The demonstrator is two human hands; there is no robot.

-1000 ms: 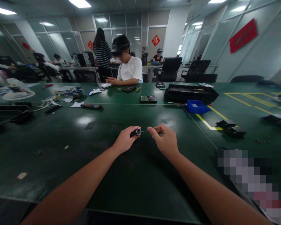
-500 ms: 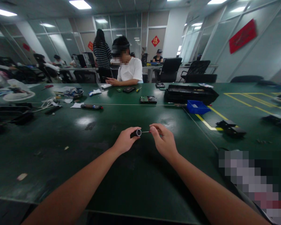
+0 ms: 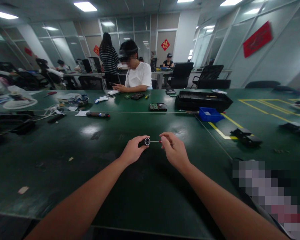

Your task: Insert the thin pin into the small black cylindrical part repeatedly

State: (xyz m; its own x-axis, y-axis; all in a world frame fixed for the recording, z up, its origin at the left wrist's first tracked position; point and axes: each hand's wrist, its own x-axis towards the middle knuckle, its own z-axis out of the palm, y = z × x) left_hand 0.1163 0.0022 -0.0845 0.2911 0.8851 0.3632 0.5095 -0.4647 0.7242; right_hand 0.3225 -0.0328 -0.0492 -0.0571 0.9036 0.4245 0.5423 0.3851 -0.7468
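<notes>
Over the middle of the green table, my left hand [image 3: 131,150] is closed around a small black cylinder [image 3: 147,141]. Its round end, with a silver rim and dark inside, faces me; it may be a small flashlight. My right hand [image 3: 175,149] pinches a thin screwdriver [image 3: 155,141] by its red end, most of the handle being hidden by the fingers. The metal shaft lies level and points left. Its tip meets the side of the cylinder's rim, though whether it touches or enters it I cannot tell.
Beyond my hands, an opened hard drive [image 3: 158,107], a blue bin [image 3: 210,114] and a long black tray [image 3: 202,100] stand on the table [image 3: 130,200]. A dark pen-like tool [image 3: 98,114] lies to the left, black parts [image 3: 247,136] to the right. A person [image 3: 137,73] sits opposite.
The hands keep their hold on the cylinder and screwdriver. Slightly more of the screwdriver's red end shows, and the shaft sits a little more level. The view has shifted very slightly.
</notes>
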